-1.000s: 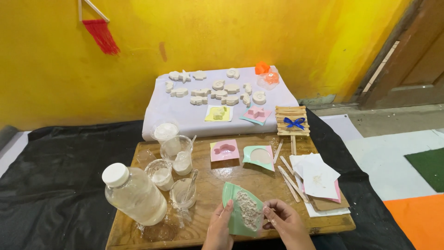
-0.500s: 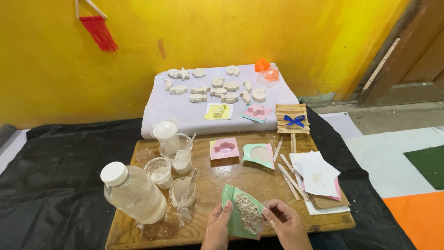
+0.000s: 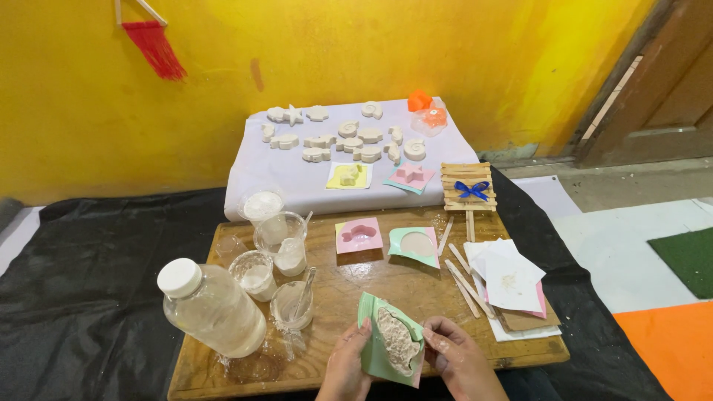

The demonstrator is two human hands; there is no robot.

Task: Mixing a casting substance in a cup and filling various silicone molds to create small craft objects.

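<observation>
A flexible green plastic mould filled with set, crumbly white plaster (image 3: 391,347) is held above the near edge of the low wooden table (image 3: 371,286), tilted on its side. It is gripped from both sides: the left hand (image 3: 346,367) is closed on its left edge, and the right hand (image 3: 459,362) has its fingers (image 3: 431,343) pinched on the right rim. The step in hand is judged to be the loosening of the cast from the mould. The next move would call for the soft rim to be peeled back evenly while the cast is supported, since a thin plaster shape is likely to crack if bent.

Left of the mould, a clear plastic cup with a spoon in it (image 3: 292,303) is seen, and further left a large capped bottle of cloudy liquid (image 3: 212,307). Beyond the mould lie a pink mould (image 3: 359,235) and a second green mould (image 3: 415,245). To its right, white paper sheets (image 3: 509,275) and wooden sticks (image 3: 462,278) are laid. Behind the table, finished white plaster shapes (image 3: 342,139) are spread on a white cloth (image 3: 297,182)
</observation>
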